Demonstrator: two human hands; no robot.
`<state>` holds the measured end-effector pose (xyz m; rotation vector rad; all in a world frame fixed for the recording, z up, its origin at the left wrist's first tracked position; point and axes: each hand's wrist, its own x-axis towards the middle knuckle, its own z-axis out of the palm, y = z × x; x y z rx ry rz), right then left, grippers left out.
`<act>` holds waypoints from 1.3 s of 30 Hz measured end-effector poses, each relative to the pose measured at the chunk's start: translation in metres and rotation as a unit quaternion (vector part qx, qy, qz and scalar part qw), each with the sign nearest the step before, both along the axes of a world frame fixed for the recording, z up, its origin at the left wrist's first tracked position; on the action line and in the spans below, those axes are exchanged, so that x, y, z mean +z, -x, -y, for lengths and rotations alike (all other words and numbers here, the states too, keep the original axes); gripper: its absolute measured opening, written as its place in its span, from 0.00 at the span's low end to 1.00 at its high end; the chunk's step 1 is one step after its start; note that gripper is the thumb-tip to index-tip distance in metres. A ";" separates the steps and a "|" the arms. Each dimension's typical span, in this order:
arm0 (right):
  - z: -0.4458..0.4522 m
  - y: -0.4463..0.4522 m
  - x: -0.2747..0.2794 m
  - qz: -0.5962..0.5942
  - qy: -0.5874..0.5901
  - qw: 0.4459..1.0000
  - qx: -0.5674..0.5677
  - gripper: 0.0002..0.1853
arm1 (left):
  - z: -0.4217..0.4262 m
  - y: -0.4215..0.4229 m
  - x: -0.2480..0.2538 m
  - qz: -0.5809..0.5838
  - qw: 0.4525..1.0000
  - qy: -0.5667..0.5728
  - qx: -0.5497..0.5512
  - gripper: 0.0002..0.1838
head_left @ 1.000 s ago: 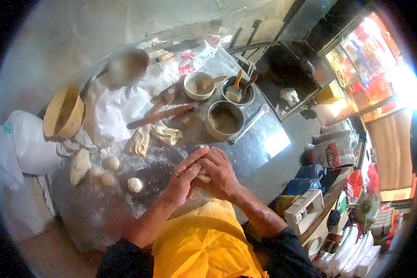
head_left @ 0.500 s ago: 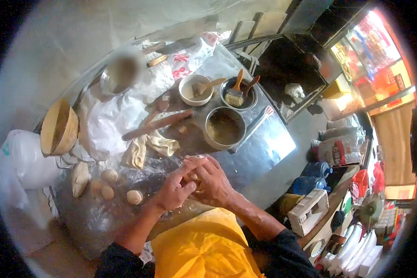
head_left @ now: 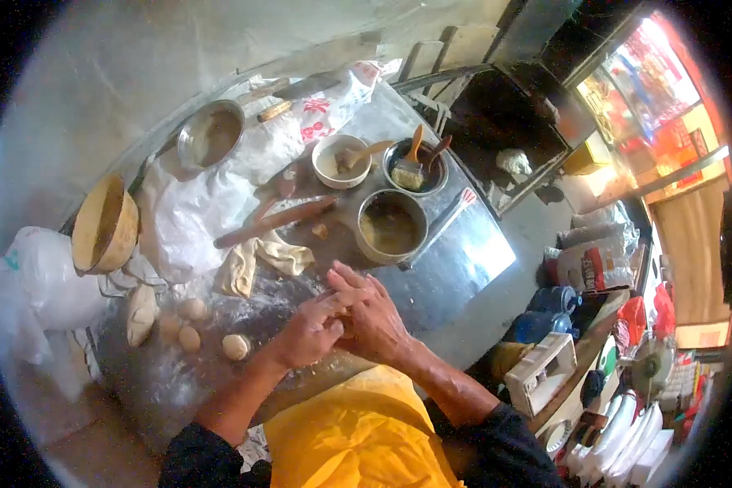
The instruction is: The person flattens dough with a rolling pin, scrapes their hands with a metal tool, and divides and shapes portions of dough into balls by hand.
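My left hand (head_left: 307,332) and my right hand (head_left: 374,324) are pressed together above the front of the floured table (head_left: 260,390). The left fingers curl inward, and the right hand lies over them with its fingers stretched toward the far side. A piece of dough sits between the palms, almost entirely hidden now. To the left lie a round dough ball (head_left: 236,347), a few more dough balls (head_left: 189,338) and a longer dough piece (head_left: 141,315). Beyond the hands are a crumpled cream-coloured cloth-like piece (head_left: 241,268) and a wooden rolling pin (head_left: 276,222).
A metal pot (head_left: 392,249), a white bowl (head_left: 342,180) with a brush, and a dark bowl (head_left: 416,187) with brushes stand at the back. A metal bowl (head_left: 189,145) and a wooden bowl (head_left: 106,236) sit left. Blue water bottles (head_left: 545,325) and a white crate (head_left: 540,374) are right.
The right fingers have straightened and reach farther across the left hand. The pale dough that showed between the hands is now mostly covered. The things on the table have stayed put.
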<state>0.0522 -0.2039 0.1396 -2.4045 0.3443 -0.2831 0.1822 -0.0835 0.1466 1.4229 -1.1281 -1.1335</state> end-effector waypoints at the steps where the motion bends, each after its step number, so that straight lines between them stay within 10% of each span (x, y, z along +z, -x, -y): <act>1: -0.004 0.003 -0.004 -0.001 0.002 1.000 -0.003 0.45 | -0.002 0.003 -0.002 0.055 0.998 0.032 -0.013 0.38; 5: 0.000 0.005 -0.004 0.127 -0.018 0.992 0.006 0.33 | -0.003 0.022 0.015 -0.047 0.991 0.082 0.100 0.41; 6: 0.002 0.007 0.003 0.158 0.020 0.987 0.011 0.29 | -0.007 0.024 0.037 -0.292 0.954 0.023 0.060 0.46; 10: -0.014 0.015 -0.001 0.194 0.059 0.979 -0.006 0.26 | -0.015 0.030 0.028 -0.033 0.994 0.068 0.073 0.39; 18: -0.023 0.029 0.029 0.121 0.064 0.991 0.006 0.28 | -0.030 0.031 0.048 -0.025 0.999 -0.024 -0.032 0.35; 23: -0.015 0.025 0.042 0.229 -0.050 0.970 -0.058 0.14 | -0.031 0.062 0.041 -0.588 0.795 0.117 0.092 0.31; 36: -0.033 0.016 0.045 0.164 -0.377 0.878 -0.245 0.16 | -0.020 0.082 0.022 -0.378 0.910 0.113 0.131 0.29; 39: -0.029 0.016 0.049 0.183 -0.482 0.846 -0.137 0.17 | -0.014 0.071 0.010 -0.324 0.922 0.093 0.188 0.29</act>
